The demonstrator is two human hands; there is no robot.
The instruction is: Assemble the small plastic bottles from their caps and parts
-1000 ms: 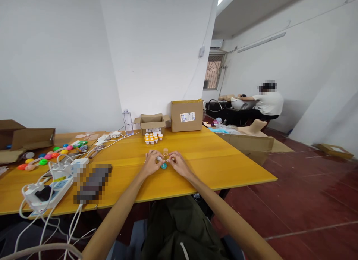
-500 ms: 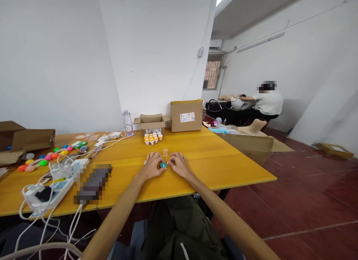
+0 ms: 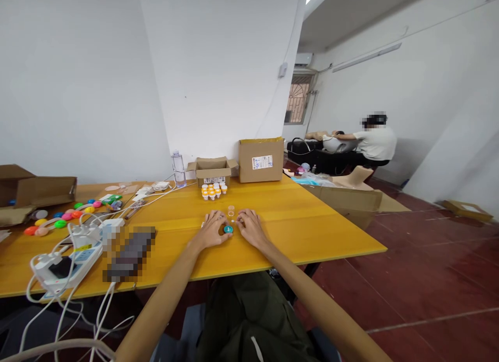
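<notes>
My left hand [image 3: 212, 231] rests on the yellow table [image 3: 312, 227], its thumb and a finger pinched round a small round teal piece [image 3: 228, 229]. Just to the right is my right hand [image 3: 250, 228], fingers curved and resting on the tabletop; whether its fingertips touch anything is too small to tell. A tiny white piece [image 3: 233, 220] lies between the hands. Beyond them stands a small clear cup-like piece [image 3: 231, 208], with a clear ring [image 3: 231, 214] in front. Part of a white object shows behind my left hand.
Several white-and-orange bottles [image 3: 213, 190] stand before an open carton [image 3: 212, 170], beside a closed box [image 3: 261, 160] and a clear bottle [image 3: 178, 170]. Power strips [image 3: 83, 260], cables, colourful balls [image 3: 60, 224] and a blurred dark device [image 3: 130, 254] lie left. A person [image 3: 376, 141] sits far right.
The tiny white piece, earlier at my right fingertips, now shows on the table between the hands. My right fingers have shifted slightly. The left hand keeps the teal piece.
</notes>
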